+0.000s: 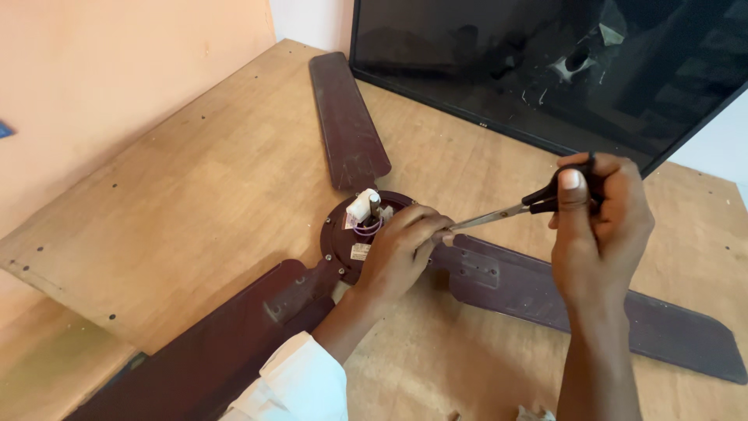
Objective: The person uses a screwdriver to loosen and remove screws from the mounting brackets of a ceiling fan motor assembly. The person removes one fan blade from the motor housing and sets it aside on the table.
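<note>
A dark brown ceiling fan lies on a wooden table (195,203), with three blades (347,121) spread out from its round motor hub (336,234). On the hub stand a white capacitor (361,205) and thin purple wires (368,227). My left hand (401,249) rests on the hub's right side, fingers curled at something I cannot make out. My right hand (600,226) grips black-handled scissors (514,209). The scissor tips reach my left fingertips.
A large flat screen (545,70) with cracked glass leans against the wall at the back right. A peach wall runs along the left. The table's edge drops off at the lower left.
</note>
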